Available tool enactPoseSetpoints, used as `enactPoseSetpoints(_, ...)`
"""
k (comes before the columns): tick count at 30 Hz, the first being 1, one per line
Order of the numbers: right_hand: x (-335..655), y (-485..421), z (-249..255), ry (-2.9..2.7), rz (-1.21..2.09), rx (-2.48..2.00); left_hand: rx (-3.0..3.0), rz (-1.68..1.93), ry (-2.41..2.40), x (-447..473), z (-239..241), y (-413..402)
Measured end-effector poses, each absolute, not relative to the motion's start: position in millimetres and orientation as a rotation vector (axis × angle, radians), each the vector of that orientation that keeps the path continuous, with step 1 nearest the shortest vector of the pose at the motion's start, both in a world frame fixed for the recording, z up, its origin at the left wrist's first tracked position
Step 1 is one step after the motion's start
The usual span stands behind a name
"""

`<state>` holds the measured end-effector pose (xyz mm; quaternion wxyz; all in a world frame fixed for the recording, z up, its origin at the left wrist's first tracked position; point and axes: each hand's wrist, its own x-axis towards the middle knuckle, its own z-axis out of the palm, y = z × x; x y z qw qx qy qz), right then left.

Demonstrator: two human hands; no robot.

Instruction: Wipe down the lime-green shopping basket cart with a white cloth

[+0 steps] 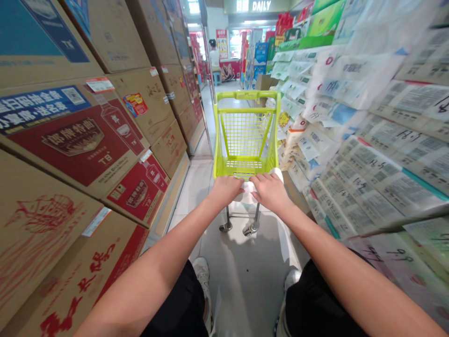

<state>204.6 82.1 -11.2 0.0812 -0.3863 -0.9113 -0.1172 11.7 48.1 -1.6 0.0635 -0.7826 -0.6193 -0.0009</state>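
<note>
A small lime-green shopping cart [245, 111] stands right in front of me, its mesh basket showing nothing inside. Across its near side runs a white handle [249, 187]. My left hand [228, 189] is closed over the left part of this handle, fingers wrapped round it. Close beside it, my right hand [269, 188] grips the right part in the same way, thumbs almost meeting. Below the hands, two wheels [250, 229] on metal legs rest on the tiled floor. My shoes show on either side behind the cart.
Stacked cardboard cartons [77, 135] wall the aisle on the left. Piled white tissue packs [379, 178] with handwritten prices line the right, close to my arm. Farther down the aisle a person [214, 56] is by a blue stool [217, 76]. Tiled floor [231, 267] runs between.
</note>
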Motion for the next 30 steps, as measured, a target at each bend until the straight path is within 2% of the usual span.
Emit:
enactPoseSetpoints(6, 203, 76, -20, -2.565, -0.204, -0.95, -2.337, -0.027, -1.951, 32, 1, 43)
enactPoseSetpoints(12, 226, 96, -30, -2.321, -0.199, -1.312, -2.44, -0.209, -1.884, 67, -1, 30)
enactPoseSetpoints(17, 259, 119, -36, -2.323, -0.221, -1.244, -2.682, -0.233, -1.605, 74, 6, 22)
enactPoseSetpoints(20, 277, 130, -33, -2.417, -0.182, -1.138, -2.694, -0.309, -1.453, 56, 21, 23)
enactPoseSetpoints(23, 291, 132, -28, -2.535, -0.124, -1.0, -2.479, -0.438, -1.548, 17, 31, 34)
enactPoseSetpoints(30, 298, 110, -28, -2.652, -0.003, -0.839, -2.392, -0.394, -1.648, -68, 15, 77)
